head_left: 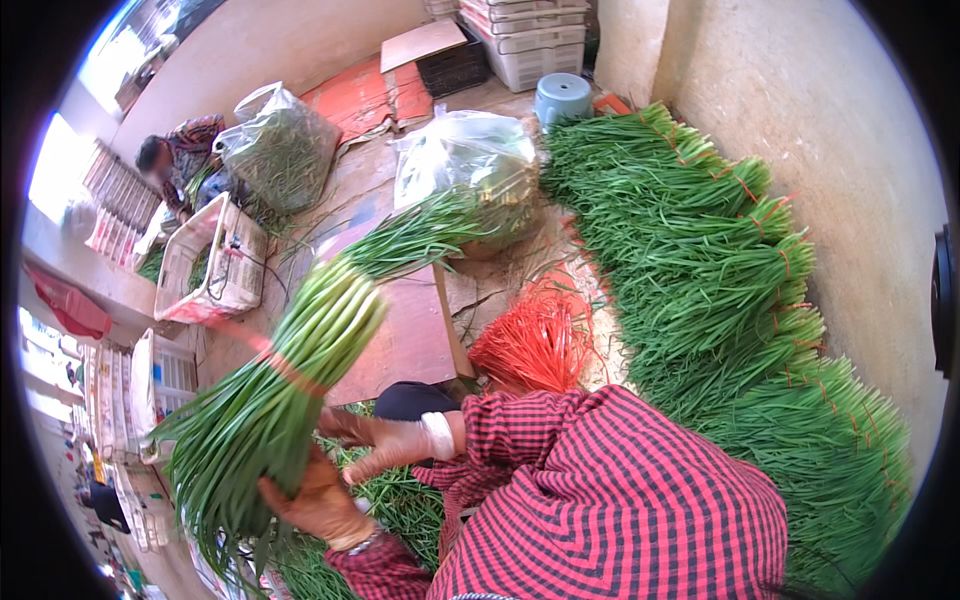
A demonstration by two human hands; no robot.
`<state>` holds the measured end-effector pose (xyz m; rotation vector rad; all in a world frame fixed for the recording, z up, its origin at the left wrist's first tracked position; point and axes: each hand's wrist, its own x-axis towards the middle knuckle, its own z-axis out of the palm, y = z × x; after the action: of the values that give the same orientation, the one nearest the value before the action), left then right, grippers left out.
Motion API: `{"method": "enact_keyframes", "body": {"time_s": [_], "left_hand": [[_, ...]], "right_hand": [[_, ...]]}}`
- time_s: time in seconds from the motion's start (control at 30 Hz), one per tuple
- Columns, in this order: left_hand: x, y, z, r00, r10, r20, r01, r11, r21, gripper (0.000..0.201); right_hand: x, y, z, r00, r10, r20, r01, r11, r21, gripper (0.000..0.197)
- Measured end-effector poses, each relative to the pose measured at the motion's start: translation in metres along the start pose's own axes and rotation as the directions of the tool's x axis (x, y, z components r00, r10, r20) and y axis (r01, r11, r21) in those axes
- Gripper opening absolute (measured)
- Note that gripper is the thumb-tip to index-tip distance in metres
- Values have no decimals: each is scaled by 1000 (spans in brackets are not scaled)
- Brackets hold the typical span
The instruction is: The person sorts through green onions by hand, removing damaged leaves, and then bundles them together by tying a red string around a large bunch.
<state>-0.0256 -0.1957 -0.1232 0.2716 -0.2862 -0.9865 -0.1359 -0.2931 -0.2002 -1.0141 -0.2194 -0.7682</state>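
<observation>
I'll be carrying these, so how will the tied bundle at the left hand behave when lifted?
The bundle will probably stay together, since a red band circles it. Its leaf end looks floppy, as the thin leaves droop; the straight, pale stalks seem stiffer.

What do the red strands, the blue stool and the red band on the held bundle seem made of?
Heap of thin red strands: probably glossy plastic; bright highlights show.
Round blue stool: likely smooth moulded plastic; evenly coloured surface.
Red band around the leafy green bundle: perhaps plastic strip; blur hides its finish.
</observation>
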Motion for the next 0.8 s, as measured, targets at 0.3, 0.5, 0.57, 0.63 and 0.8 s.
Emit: {"method": "enact_keyframes", "body": {"time_s": [0.3,0.5,0.57,0.63,0.8], "left_hand": [[-2,-73,-10,941,-339,4,333,926,178,52],[33,-10,-66,818,-552,-163,573,756,316,52],[37,28,-86,838,-525,-145,539,758,369,51],[35,51,-94,878,-385,-284,470,802,367,49],[23,50,-103,863,-304,-403,452,820,350,45]], "right_hand": [[-62,-141,-84,695,9,-719,176,967,183,49],[-174,-285,-131,273,-445,-853,-61,877,-477,42],[-212,-346,-155,117,-631,-767,-132,756,-642,45],[-266,-406,-185,-32,-790,-613,-293,594,-749,57],[-412,-416,-273,6,-972,-236,-994,-32,105,70]]}}
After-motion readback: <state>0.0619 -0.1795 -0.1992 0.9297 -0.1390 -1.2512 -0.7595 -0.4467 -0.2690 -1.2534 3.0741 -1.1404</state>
